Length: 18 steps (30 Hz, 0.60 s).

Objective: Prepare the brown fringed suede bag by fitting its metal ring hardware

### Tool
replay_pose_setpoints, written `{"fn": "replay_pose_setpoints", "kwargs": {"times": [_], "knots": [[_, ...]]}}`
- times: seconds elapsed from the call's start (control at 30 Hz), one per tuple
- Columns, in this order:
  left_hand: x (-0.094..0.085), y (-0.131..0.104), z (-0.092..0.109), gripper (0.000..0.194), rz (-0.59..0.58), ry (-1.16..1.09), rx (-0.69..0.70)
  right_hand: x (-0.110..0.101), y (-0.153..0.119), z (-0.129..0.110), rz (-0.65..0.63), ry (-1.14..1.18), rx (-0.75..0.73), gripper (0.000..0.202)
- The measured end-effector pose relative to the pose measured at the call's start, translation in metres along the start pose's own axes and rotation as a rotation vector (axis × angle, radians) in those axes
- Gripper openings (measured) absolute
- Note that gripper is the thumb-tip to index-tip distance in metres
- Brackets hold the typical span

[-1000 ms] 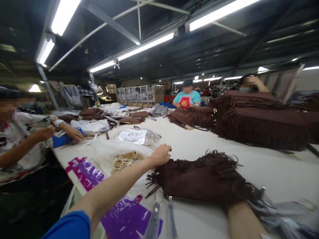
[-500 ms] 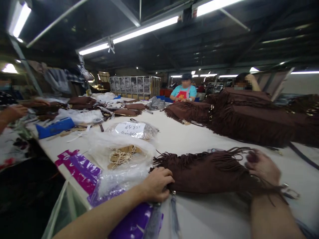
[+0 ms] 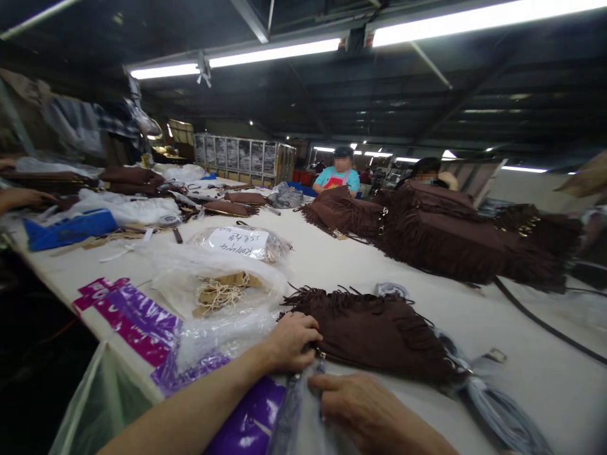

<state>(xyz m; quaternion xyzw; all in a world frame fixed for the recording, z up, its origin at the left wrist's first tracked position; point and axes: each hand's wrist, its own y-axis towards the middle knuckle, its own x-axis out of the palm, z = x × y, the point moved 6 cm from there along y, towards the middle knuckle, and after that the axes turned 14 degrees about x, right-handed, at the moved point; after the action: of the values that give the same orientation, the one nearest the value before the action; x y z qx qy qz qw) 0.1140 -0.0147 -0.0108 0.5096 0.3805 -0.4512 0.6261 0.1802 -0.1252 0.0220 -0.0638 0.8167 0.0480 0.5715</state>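
Observation:
A dark brown fringed bag (image 3: 374, 332) lies flat on the white table (image 3: 332, 265). My left hand (image 3: 293, 341) rests on the bag's left end, its fingers curled at the edge near a small metal clasp. Just below, my right hand (image 3: 351, 401) is at a plastic-wrapped strap (image 3: 291, 411), its index finger pointing left and the other fingers bent under. What those bent fingers hold is hidden. A wrapped coiled strap (image 3: 502, 411) with a buckle lies by the bag's right end.
Left of the bag are an open plastic bag of strings (image 3: 220, 294), a labelled clear packet (image 3: 241, 243) and purple packaging (image 3: 142, 322). More brown fringed bags (image 3: 441, 240) are piled at the right. A person in a red apron (image 3: 337, 177) is across the table.
My right hand has left the bag's right end and moved left to the wrapped strap. The fringe there has dropped flat. My left hand stays at the bag's left end. The view has shifted.

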Motion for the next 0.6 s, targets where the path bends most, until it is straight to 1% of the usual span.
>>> {"fn": "replay_pose_setpoints", "kwargs": {"times": [0.03, 0.07, 0.1, 0.23, 0.3, 0.33, 0.37, 0.43, 0.53, 0.6], "knots": [[0.0, 0.0, 0.0, 0.031, 0.004, -0.001, 0.003, 0.017, 0.002, -0.008, -0.05, -0.096, -0.049, 0.009], [0.001, -0.001, 0.0, 0.03, 0.008, -0.001, 0.004, 0.03, 0.003, -0.013, -0.089, -0.156, -0.098, 0.012], [0.001, -0.001, 0.0, 0.03, 0.012, 0.0, 0.006, 0.037, 0.005, -0.015, -0.094, -0.194, -0.119, 0.015], [0.001, -0.001, -0.001, 0.029, 0.024, 0.008, 0.001, 0.042, 0.016, -0.015, -0.037, -0.324, -0.113, 0.014], [0.001, -0.002, -0.002, 0.028, 0.027, 0.017, -0.007, 0.04, 0.02, -0.007, -0.042, -0.393, -0.038, 0.012], [0.001, -0.002, -0.002, 0.027, 0.031, 0.023, -0.012, 0.037, 0.019, 0.001, -0.042, -0.42, 0.02, 0.012], [0.001, -0.003, -0.003, 0.026, 0.036, 0.03, -0.018, 0.032, 0.017, 0.013, -0.037, -0.439, 0.082, 0.013], [0.002, -0.003, -0.004, 0.024, 0.046, 0.044, -0.026, 0.016, 0.002, 0.046, 0.002, -0.453, 0.193, 0.016], [0.003, -0.003, -0.005, 0.021, 0.056, 0.067, -0.047, -0.015, -0.041, 0.115, 0.067, -0.474, 0.342, 0.022], [0.002, -0.003, -0.006, 0.02, 0.058, 0.078, -0.067, -0.041, -0.078, 0.165, 0.218, -0.425, 0.536, 0.022]]}}
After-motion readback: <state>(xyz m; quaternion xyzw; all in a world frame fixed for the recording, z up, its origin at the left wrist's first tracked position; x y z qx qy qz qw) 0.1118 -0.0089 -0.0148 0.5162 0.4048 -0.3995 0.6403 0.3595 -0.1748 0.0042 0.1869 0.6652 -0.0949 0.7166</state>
